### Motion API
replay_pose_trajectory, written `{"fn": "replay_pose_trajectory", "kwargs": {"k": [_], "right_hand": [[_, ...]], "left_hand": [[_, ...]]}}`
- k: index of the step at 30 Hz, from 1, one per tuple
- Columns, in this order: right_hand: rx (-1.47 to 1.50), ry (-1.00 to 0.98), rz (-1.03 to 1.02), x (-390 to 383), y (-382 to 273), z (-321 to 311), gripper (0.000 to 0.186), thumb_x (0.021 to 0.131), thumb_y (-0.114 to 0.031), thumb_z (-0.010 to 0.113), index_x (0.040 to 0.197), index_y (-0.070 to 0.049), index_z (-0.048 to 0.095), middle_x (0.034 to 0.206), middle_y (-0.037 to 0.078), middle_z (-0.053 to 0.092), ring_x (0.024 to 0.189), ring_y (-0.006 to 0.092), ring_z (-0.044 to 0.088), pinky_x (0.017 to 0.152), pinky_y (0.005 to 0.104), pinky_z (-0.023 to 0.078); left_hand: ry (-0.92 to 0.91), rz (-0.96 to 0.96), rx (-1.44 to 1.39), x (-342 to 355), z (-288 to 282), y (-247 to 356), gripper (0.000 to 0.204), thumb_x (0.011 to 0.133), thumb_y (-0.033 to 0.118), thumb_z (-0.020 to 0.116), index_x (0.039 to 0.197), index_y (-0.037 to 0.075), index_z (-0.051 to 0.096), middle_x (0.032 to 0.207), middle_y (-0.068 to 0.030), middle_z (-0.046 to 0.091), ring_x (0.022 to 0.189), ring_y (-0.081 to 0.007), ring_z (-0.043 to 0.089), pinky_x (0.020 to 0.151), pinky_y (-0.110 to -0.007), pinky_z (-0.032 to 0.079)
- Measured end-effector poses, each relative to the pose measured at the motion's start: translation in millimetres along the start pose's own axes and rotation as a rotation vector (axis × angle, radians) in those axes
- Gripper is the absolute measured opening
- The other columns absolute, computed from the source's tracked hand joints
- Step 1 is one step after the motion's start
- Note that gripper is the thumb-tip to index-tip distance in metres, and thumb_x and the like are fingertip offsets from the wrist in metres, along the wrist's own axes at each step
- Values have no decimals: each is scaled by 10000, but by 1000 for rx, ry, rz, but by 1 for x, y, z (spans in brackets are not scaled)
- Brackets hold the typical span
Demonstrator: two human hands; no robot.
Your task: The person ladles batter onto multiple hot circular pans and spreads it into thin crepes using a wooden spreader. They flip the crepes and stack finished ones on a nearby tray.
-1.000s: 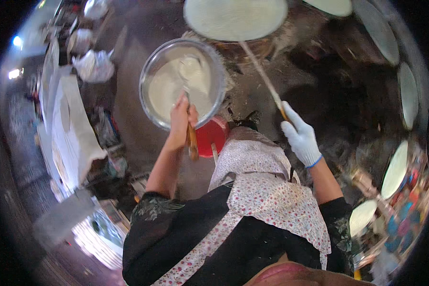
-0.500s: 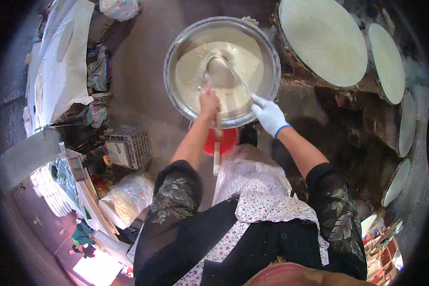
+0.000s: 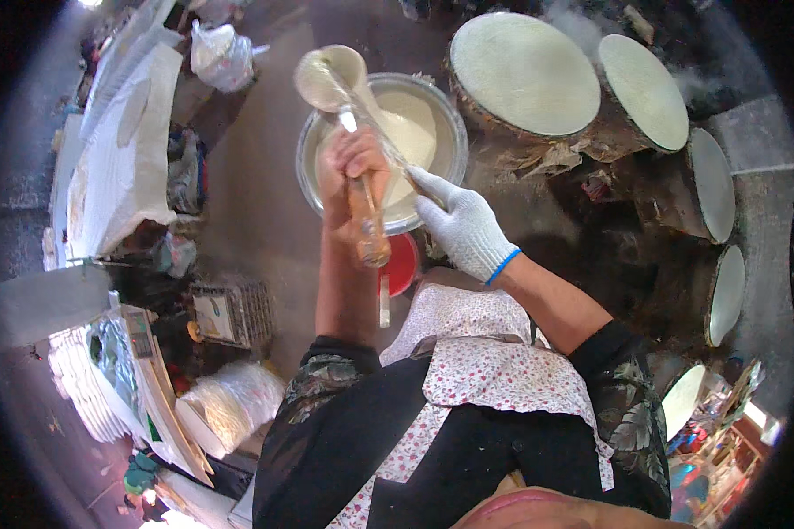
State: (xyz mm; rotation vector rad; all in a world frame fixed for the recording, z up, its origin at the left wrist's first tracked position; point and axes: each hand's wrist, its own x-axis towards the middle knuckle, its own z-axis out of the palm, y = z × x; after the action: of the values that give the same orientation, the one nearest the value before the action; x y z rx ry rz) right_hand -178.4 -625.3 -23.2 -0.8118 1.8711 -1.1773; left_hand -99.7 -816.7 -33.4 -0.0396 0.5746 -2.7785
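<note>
Lift: up came the ladle [image 3: 368, 220] and the thin stick [image 3: 388, 145], both of which had been dipped in the pale liquid [image 3: 410, 132] half a second earlier!
Left hand [image 3: 359, 159]: bare, fingers wrapped tight in a fist around the ladle, its wooden handle sticking out below toward the body.
Right hand [image 3: 468, 220]: white-gloved, curled round the near end of the stick, which slanted away up and to the left.
Rounded ends: close together, seen against the far-left rim of the metal basin [image 3: 460, 150], and blurred; whether they touched, I could not tell.
Basin: ahead of the person, pale liquid inside, hands and tools covering part of it.
Red bucket [image 3: 403, 264]: just on the near side of the basin, partly hidden.
Pale discs: a curving row on the right, the largest [image 3: 525, 75] ahead, another [image 3: 644, 93] just beside it.
Far left: white cloth [image 3: 128, 150], with a knotted plastic bag [image 3: 223, 57] near it.
</note>
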Motion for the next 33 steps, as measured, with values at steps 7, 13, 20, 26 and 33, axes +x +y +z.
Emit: {"fn": "replay_pose_trajectory", "kwargs": {"k": [7, 13, 20, 26, 33], "right_hand": [[-173, 240, -381, -32, -62, -23, 479, 991, -145, 690, 1465, -138, 623, 1122, 238, 756, 1032, 315, 774, 864, 365, 590], [-83, 198, -444, -51, -48, -27, 523, 979, -15, 680, 1492, -55, 586, 1276, 207, 736, 1141, 181, 715, 968, 324, 554], [202, 192, -512, -41, -19, -43, 483, 1010, -9, 655, 1487, -13, 581, 1371, 138, 703, 1221, 135, 626, 1041, 301, 500], [413, 329, -225, -39, 8, -87, 540, 1023, -12, 634, 1545, 18, 498, 1447, 88, 583, 1258, 130, 539, 1067, 289, 417], [521, 698, 24, -103, 63, -170, 553, 1022, -85, 640, 1563, -98, 526, 778, -67, 583, 513, 5, 420, 451, 189, 345]], "left_hand": [[-141, 18, 383, -31, 111, -46, 382, 1142, 247, 397, 786, 111, 429, 676, 1, 428, 524, -115, 475, 480, -313, 428], [172, 66, 110, -60, 47, -20, 288, 1118, 138, 388, 842, 72, 437, 681, -4, 434, 540, -106, 471, 484, -277, 455], [-19, 81, -14, -91, 58, 12, 290, 1113, 124, 405, 831, 89, 458, 725, 21, 459, 563, -69, 483, 498, -237, 453], [230, 186, 428, -50, 71, 20, 339, 1130, 257, 446, 816, 129, 462, 682, 28, 427, 520, -72, 411, 482, -225, 381], [426, 210, 1296, 64, 29, -138, 359, 1151, 273, 416, 817, 149, 456, 612, 34, 340, 455, -86, 337, 404, -272, 332]]}}
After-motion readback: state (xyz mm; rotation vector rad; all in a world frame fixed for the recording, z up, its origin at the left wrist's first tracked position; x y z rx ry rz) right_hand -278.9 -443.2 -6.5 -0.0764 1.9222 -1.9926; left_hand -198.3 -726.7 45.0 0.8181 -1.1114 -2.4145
